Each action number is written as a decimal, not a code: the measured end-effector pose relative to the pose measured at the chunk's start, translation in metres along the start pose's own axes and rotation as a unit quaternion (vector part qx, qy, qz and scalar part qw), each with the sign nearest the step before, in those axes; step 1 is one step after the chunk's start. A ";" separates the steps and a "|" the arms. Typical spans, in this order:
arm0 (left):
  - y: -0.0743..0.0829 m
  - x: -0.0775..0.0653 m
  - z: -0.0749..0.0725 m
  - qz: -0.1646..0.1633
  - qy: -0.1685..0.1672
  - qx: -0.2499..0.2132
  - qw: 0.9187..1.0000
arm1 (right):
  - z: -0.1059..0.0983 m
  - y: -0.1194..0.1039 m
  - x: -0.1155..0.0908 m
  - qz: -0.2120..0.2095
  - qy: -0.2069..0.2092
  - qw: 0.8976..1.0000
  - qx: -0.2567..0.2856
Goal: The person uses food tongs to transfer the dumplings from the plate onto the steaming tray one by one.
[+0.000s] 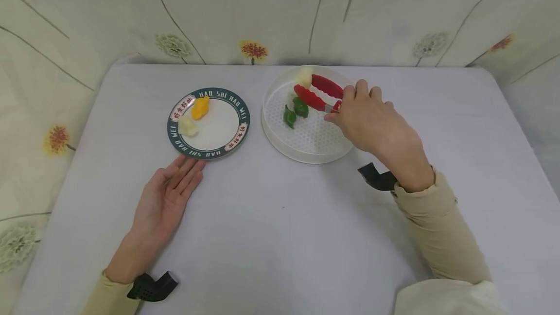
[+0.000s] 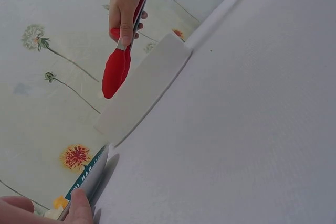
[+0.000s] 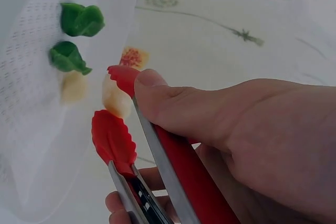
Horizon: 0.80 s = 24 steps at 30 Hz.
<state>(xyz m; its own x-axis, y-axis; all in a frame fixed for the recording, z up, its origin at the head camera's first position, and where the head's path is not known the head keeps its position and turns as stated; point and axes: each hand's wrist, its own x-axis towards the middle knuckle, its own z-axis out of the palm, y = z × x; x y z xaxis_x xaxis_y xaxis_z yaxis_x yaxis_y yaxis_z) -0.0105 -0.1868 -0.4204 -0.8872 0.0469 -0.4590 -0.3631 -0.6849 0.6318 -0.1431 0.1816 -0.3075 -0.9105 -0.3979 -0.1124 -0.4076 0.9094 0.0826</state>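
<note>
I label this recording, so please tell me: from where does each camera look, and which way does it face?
Head: on the head, facing forward and down at the plate and tray; the left hand, right hand and sleeves show.
Left wrist: on that wrist, facing past the plate's edge toward the tray; both hands partly show.
Right wrist: on that wrist, facing the red tongs and green pieces; the right hand shows.
Head and left wrist share the plate and tongs.

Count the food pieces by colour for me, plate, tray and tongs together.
Green pieces: 2
Yellow piece: 1
Pale pieces: 3 (one on the plate, one in the tray, one at the tongs)
Total: 6
</note>
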 end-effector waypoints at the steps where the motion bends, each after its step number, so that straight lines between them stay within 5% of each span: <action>1: 0.000 0.000 0.000 0.000 0.000 0.000 1.000 | 0.002 0.003 0.000 0.005 -0.006 1.000 0.007; 24: 0.001 -0.001 0.000 -0.001 0.002 -0.002 1.000 | 0.018 0.011 0.009 0.047 -0.123 0.991 0.023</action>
<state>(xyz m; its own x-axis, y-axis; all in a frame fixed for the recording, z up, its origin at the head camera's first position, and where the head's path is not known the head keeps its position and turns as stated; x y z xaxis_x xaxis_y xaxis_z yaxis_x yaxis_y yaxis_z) -0.0100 -0.1876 -0.4189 -0.8853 0.0464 -0.4628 -0.3641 -0.6883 0.6274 -0.1548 0.1906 -0.3258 -0.8973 -0.2758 -0.3446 -0.3137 0.9477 0.0586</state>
